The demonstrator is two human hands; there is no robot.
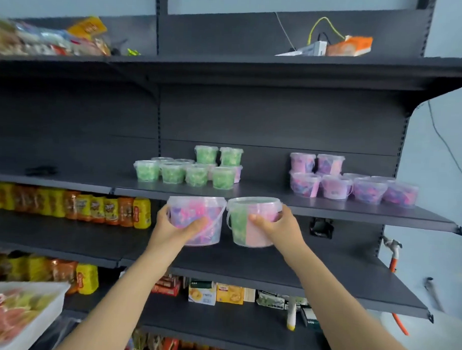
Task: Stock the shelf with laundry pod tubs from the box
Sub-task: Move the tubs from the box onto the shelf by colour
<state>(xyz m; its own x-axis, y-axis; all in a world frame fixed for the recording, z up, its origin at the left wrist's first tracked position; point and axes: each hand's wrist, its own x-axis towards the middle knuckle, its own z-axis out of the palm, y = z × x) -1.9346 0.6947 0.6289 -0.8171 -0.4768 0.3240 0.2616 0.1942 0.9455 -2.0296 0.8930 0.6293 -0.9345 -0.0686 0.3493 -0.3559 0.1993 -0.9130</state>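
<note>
Pink tub (pixel 197 218) gripped by left hand (pixel 174 229), green tub (pixel 245 222) by right hand (pixel 276 226), held under shelf (pixel 261 189) at 12 o'clock, likely for colour-sorted placement.

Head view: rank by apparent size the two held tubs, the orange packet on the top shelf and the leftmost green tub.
1. Pink-purple tub in the left hand and green-pink tub in the right hand: alike, and enlarged by nearness.
2. Orange packet.
3. Leftmost green tub.
</note>
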